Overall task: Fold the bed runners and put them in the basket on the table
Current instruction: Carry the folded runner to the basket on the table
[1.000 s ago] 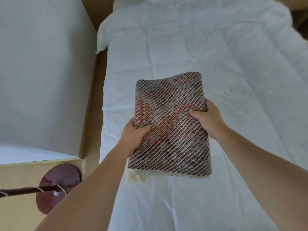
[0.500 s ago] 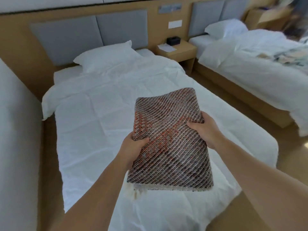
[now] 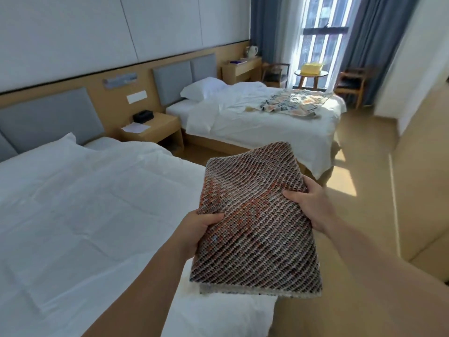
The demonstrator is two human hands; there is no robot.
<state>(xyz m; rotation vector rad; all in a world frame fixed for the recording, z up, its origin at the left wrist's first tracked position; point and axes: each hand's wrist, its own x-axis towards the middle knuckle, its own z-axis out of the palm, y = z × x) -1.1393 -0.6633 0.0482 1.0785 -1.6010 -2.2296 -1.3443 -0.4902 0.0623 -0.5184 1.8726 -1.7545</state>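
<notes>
The left hand [image 3: 197, 231] grips the left edge of the folded bed runner [image 3: 257, 229]; the right hand [image 3: 309, 205] grips its right edge, thumbs on top. The runner is held above the near bed [image 3: 85, 215] corner. A patterned runner [image 3: 295, 105] lies unfolded on the far bed [image 3: 230, 122]. The yellow basket [image 3: 312, 68] stands on the round tabletop [image 3: 324, 74] by the window [image 3: 320, 32].

One head-worn wide-angle view faces forward and down across the near bed [image 3: 85, 215] toward the far bed [image 3: 230, 117] and window [image 3: 320, 32]. The folded bed runner [image 3: 257, 227] sits closest to the lens, in the foreground.
</notes>
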